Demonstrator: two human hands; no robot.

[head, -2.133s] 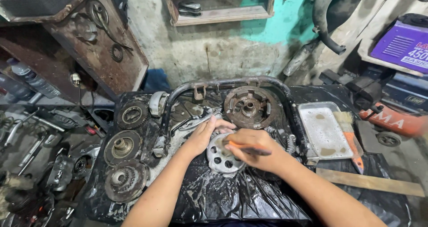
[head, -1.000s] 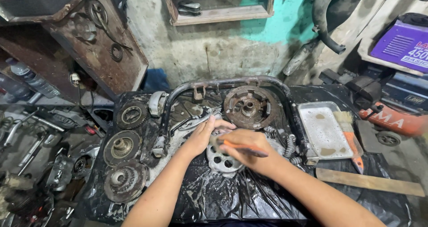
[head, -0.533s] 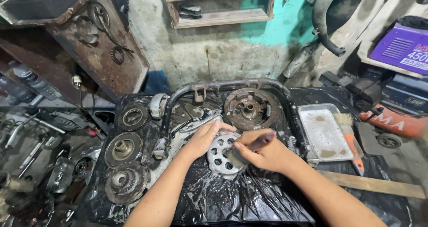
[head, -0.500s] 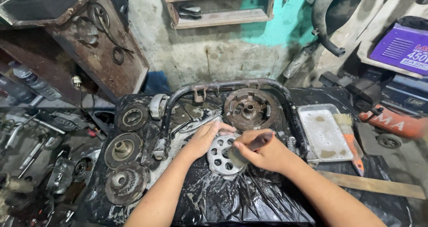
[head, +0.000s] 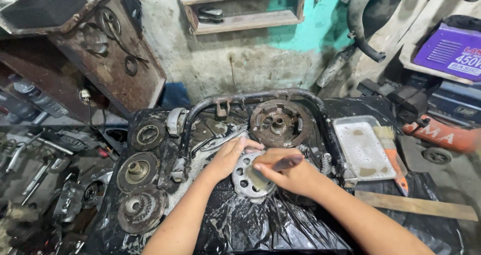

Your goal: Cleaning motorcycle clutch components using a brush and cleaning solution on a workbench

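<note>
Your left hand [head: 228, 157] pressed flat on round silver perforated metal disc [head: 248, 177], disc lying on wet black plastic sheet [head: 260, 225]. Your right hand [head: 293, 175] pinched small brush [head: 273, 167] against it. Risk: soapy disc could slip, skid off sheet.

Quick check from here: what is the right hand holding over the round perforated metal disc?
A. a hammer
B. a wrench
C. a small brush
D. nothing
C: the right hand holds a small brush, its bristles down on the perforated metal disc, which the left hand steadies.
</note>
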